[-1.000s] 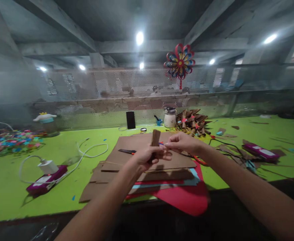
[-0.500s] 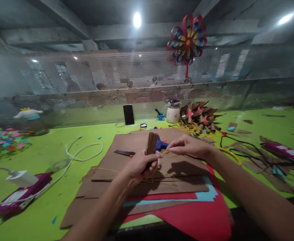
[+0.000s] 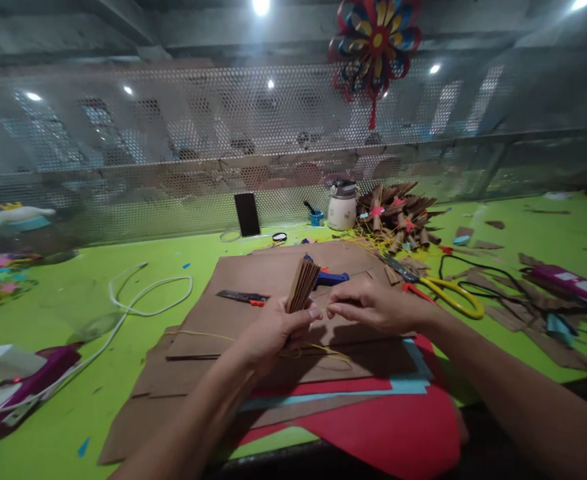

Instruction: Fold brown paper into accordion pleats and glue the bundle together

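My left hand [image 3: 273,330] grips a folded brown paper fan [image 3: 302,285], holding it upright above a stack of brown paper sheets [image 3: 253,280]. My right hand [image 3: 371,305] is just to its right, fingertips pinching a thin yellow string [image 3: 323,348] beside the fan's base. The string trails in loops over the brown sheets below both hands. A blue glue gun [image 3: 331,277] lies right behind the fan.
Red and blue sheets [image 3: 388,427] lie under the brown stack at the green table's [image 3: 123,293] front edge. Yellow scissors [image 3: 448,293], a craft knife [image 3: 241,297], a jar [image 3: 342,205], a pile of finished brown fans [image 3: 398,213], white cable [image 3: 143,293], purple devices [image 3: 568,283].
The view has tilted down and drawn closer to the table. My right hand has moved in toward the fan's base with the string; the left hand keeps holding the fan.
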The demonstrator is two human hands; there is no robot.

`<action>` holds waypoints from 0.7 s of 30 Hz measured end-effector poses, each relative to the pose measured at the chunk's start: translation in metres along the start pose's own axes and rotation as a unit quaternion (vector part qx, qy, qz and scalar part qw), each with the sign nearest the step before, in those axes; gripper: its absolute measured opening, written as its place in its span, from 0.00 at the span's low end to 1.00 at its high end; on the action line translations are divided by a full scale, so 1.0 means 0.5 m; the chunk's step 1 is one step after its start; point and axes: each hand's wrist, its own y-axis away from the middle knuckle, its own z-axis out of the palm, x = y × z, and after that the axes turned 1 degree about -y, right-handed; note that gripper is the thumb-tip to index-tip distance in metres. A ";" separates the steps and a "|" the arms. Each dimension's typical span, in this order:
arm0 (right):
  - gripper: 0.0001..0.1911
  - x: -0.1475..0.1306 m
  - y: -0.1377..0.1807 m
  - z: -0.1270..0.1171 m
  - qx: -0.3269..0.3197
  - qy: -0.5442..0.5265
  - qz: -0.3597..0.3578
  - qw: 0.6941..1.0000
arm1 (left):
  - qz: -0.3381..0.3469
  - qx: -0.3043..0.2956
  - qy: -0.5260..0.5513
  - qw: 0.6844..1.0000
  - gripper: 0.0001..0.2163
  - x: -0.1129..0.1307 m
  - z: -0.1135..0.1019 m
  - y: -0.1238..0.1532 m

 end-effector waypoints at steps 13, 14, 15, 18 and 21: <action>0.08 0.029 0.015 -0.007 0.003 0.016 0.090 0.996 | -0.018 0.034 0.025 0.999 0.09 -0.004 0.010 0.001; 0.08 0.032 0.014 -0.007 -0.003 0.012 0.094 0.995 | -0.020 0.035 0.025 0.999 0.09 -0.005 0.010 0.001; 0.09 0.035 0.014 -0.008 -0.011 0.009 0.096 0.995 | -0.023 0.036 0.023 0.999 0.10 -0.006 0.010 0.000; 0.09 0.042 0.012 -0.009 -0.036 -0.031 0.074 0.996 | -0.023 0.043 0.007 0.999 0.10 -0.007 0.011 -0.001; 0.16 0.048 0.013 -0.013 -0.046 -0.107 0.026 0.993 | -0.011 0.047 -0.016 0.999 0.11 -0.008 0.012 -0.002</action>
